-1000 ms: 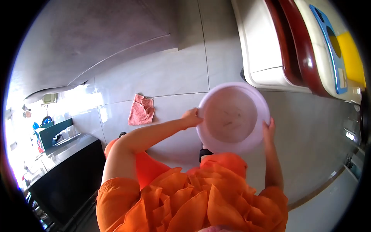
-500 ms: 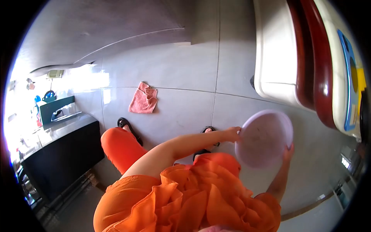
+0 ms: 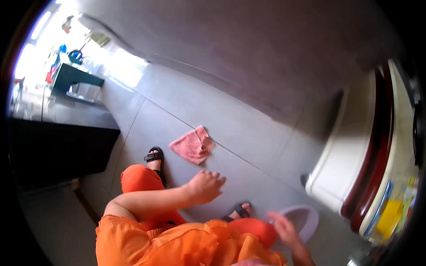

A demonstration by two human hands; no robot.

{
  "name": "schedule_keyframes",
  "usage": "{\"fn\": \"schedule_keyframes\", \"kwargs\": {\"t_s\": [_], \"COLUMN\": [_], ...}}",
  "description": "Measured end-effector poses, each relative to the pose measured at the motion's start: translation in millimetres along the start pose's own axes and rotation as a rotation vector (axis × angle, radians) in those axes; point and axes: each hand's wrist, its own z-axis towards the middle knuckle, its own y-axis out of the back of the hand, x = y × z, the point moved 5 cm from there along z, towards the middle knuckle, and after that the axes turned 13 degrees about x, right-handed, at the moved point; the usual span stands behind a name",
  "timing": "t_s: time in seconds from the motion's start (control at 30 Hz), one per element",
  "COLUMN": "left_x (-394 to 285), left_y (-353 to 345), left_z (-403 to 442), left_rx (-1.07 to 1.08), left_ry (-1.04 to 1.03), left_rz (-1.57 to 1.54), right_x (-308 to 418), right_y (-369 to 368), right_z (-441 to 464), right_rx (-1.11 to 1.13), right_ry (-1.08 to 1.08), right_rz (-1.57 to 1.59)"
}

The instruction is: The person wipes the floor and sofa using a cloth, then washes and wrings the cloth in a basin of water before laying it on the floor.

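Note:
My left hand (image 3: pixel 206 186) is in the air in front of my left knee, its fingers loosely bent and apart, holding nothing. Below and beyond it, a crumpled pink cloth (image 3: pixel 194 145) lies on the tiled floor. My right hand (image 3: pixel 285 228) is slightly blurred, fingers stretched out and empty, above my right knee's outer side. Behind that hand is a pale lilac basin (image 3: pixel 308 224), partly hidden by the hand and my orange trouser leg. Whether fingers still brush its rim, I cannot tell.
A large grey furniture-like surface (image 3: pixel 248 53) spans the top. At right stands a white and dark red cabinet (image 3: pixel 344 146) with a yellow item (image 3: pixel 389 219) on it. A black-fronted unit (image 3: pixel 62 148) and a green stool (image 3: pixel 73 80) are at left. My sandalled feet (image 3: pixel 155 162) rest on the floor.
Both hands have let go of the basin, which is now lower, beside my right leg. My left hand has moved left towards the cloth. The view has turned.

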Motion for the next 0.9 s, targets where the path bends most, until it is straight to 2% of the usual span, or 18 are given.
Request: {"fn": "schedule_keyframes", "kwargs": {"t_s": [0.03,0.07,0.1,0.2,0.27,0.4,0.5,0.53,0.63,0.7,0.73,0.77,0.83,0.9], "left_x": [22.2,45.3,66.6,141.4,175.6,227.3,256.6,268.1,288.1,282.3,269.4,254.9,224.3,202.2], "left_y": [3.8,7.3,13.7,25.3,35.0,39.1,38.8,39.5,26.0,25.6,28.7,32.5,48.7,75.2], "left_z": [-19.9,-40.8,-62.4,-119.8,-153.6,-215.5,-241.9,-253.4,-307.9,-362.9,-393.2,-426.3,-488.4,-564.0], "left_rx": [-0.111,-0.221,-0.331,-0.132,-0.143,-0.149,-0.048,-0.074,-0.198,-0.068,-0.046,-0.017,0.015,0.019], "left_ry": [-0.041,-0.077,-0.109,-0.014,0.009,-0.082,-0.083,-0.097,-0.061,-0.007,-0.027,-0.046,-0.089,-0.064], "left_rz": [0.05,0.104,0.162,0.135,0.11,-0.08,-0.233,-0.313,-0.531,-0.558,-0.536,-0.512,-0.33,-0.262], "right_x": [15.2,68.2,102.0,143.7,163.0,193.8,218.9,238.9,209.0,193.4,191.2,202.2,227.4,250.9], "right_y": [-43.5,-85.4,-120.9,-184.9,-217.5,-294.8,-344.4,-362.8,-380.0,-391.8,-408.2,-440.0,-480.9,-511.3], "right_z": [20.6,34.8,46.5,94.0,119.4,143.3,130.8,123.0,68.2,16.3,-16.8,-53.2,-121.4,-189.6], "right_rx": [0.14,0.098,0.071,0.186,0.214,0.203,0.128,0.095,-0.295,-0.641,-0.751,-0.943,-0.966,-0.847], "right_ry": [0.041,0.284,0.418,0.307,0.25,0.231,0.229,0.171,0.179,0.001,-0.162,-0.183,-0.274,-0.386], "right_rz": [-0.119,-0.793,-1.043,-0.682,-0.519,-0.372,-0.345,-0.35,-0.264,-0.337,-0.204,-0.143,-0.132,-0.171]}}
